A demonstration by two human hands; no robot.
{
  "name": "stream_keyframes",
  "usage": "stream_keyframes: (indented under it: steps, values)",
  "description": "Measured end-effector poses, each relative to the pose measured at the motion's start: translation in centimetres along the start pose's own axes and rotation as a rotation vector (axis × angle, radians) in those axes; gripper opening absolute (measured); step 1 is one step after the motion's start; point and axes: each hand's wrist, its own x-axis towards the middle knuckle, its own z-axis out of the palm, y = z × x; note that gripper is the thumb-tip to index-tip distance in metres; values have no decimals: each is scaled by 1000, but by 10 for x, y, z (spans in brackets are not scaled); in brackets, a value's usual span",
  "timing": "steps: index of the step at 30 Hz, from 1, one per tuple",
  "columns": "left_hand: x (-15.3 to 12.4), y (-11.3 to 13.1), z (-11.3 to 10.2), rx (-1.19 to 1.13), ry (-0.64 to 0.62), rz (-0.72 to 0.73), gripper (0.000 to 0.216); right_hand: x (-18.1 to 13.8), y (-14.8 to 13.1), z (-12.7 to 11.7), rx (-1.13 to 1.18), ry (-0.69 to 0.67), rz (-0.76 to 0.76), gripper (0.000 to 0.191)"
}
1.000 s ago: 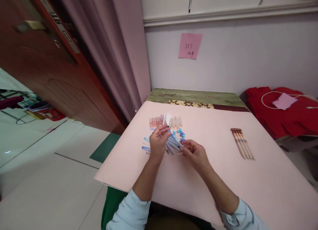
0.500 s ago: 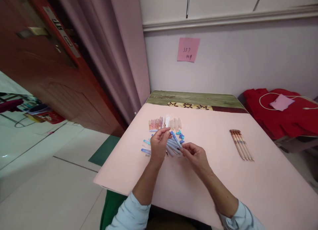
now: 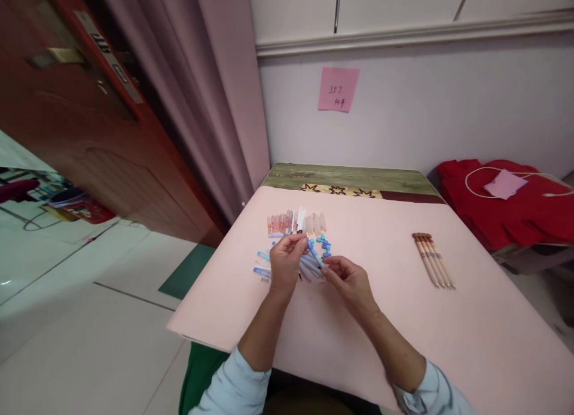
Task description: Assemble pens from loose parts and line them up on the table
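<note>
Both my hands meet over a heap of blue pens (image 3: 309, 265) on the pink table (image 3: 381, 319). My left hand (image 3: 285, 261) is closed, its fingertips pinching the upper end of one blue pen (image 3: 314, 253). The fingers of my right hand (image 3: 345, 278) pinch the lower end of that same pen. Small blue caps (image 3: 324, 243) lie just beyond the heap. Behind them sits a row of pink, white and clear pen parts (image 3: 296, 222).
Several brown pens (image 3: 433, 259) lie in a neat row on the right of the table. A red cloth (image 3: 506, 208) with a white cable and a pink note lies past the right edge. A wall, a curtain and a wooden door (image 3: 67, 104) stand behind and left.
Both hands have drawn slightly closer together on the blue pen. The view has shifted a little; nothing else on the table has moved.
</note>
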Motion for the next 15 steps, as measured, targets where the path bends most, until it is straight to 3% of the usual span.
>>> stream_keyframes:
  steps: [6,9,15]
  values:
    - [-1,0,-1,13,4,2,29,1,-2,4,-31,5,-26,21]
    - [-1,6,-9,78,29,78,33,4,-4,3,-1,49,-40,19]
    - [3,19,-64,483,197,271,39,14,-15,-12,-22,290,-90,20]
